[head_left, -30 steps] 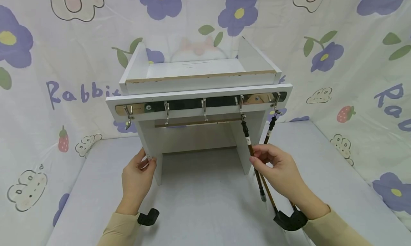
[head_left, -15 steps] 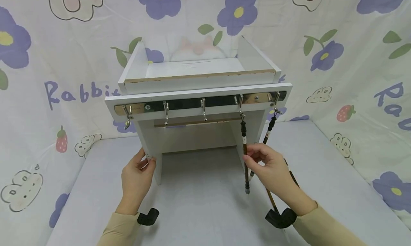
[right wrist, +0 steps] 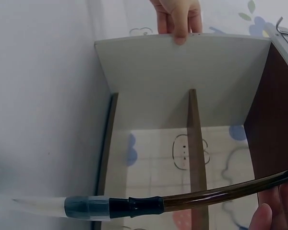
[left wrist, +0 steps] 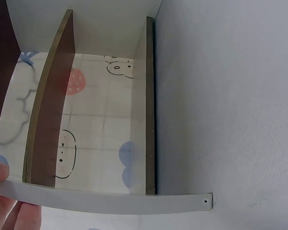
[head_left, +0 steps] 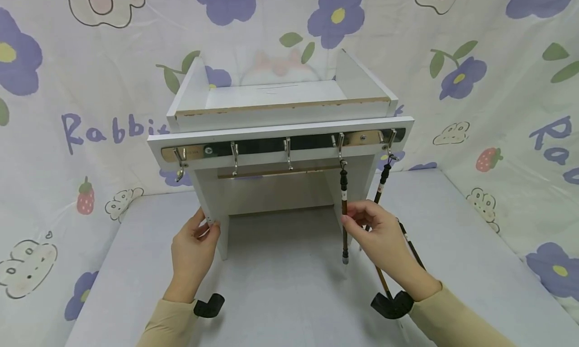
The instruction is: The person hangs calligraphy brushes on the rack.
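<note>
A white wooden shelf unit (head_left: 271,128) stands in the head view, with a metal hook rail on its front board. My left hand (head_left: 194,246) grips the front edge of its left side panel (left wrist: 115,203), thumb on one face and fingers on the other. With thumb and fingers my right hand (head_left: 373,229) pinches the shaft of a calligraphy brush (head_left: 345,244). That brush hangs by its loop from the fourth hook (head_left: 341,148), pale tip downward; the tip shows in the right wrist view. A second calligraphy brush (head_left: 382,181) hangs on the rightmost hook, partly hidden behind the hand.
More brushes (head_left: 410,244) lie on the white table (head_left: 289,296) at the right, partly covered by the right forearm. Three hooks (head_left: 235,158) on the left carry nothing. A flower-patterned cloth (head_left: 280,15) surrounds the table at back and sides.
My right hand has moved left with the brush, which has swung from slanted to nearly vertical. The left hand keeps its grip on the panel.
</note>
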Motion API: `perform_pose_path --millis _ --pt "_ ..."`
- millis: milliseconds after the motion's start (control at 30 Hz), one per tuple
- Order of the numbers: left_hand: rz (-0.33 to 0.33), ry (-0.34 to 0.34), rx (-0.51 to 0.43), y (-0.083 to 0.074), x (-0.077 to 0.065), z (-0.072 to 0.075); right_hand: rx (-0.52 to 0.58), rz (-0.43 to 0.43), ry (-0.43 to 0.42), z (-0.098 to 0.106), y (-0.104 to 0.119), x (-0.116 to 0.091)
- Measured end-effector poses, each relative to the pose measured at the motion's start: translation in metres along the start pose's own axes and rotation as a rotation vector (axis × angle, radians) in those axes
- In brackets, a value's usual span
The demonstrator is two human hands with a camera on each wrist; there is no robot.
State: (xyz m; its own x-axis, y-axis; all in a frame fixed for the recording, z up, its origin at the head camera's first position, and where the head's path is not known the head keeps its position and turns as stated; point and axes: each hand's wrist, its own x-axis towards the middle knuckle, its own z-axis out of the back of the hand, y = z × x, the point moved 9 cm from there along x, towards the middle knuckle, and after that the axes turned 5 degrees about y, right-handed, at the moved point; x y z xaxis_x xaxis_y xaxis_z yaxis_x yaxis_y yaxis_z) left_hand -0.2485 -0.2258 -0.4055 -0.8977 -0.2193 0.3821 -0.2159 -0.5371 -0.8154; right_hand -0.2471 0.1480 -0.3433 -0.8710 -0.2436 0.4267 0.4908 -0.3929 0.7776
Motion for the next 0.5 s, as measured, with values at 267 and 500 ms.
perform_pose_path --millis 267,500 --pt "-0.011 0.002 0.003 -0.001 0.000 0.000 0.002 0.004 0.001 0.001 -0.006 0.000" --pt "-0.003 0.007 0.014 -0.001 0.000 -0.001 -0.017 -0.001 0.002 0.002 0.013 0.001"
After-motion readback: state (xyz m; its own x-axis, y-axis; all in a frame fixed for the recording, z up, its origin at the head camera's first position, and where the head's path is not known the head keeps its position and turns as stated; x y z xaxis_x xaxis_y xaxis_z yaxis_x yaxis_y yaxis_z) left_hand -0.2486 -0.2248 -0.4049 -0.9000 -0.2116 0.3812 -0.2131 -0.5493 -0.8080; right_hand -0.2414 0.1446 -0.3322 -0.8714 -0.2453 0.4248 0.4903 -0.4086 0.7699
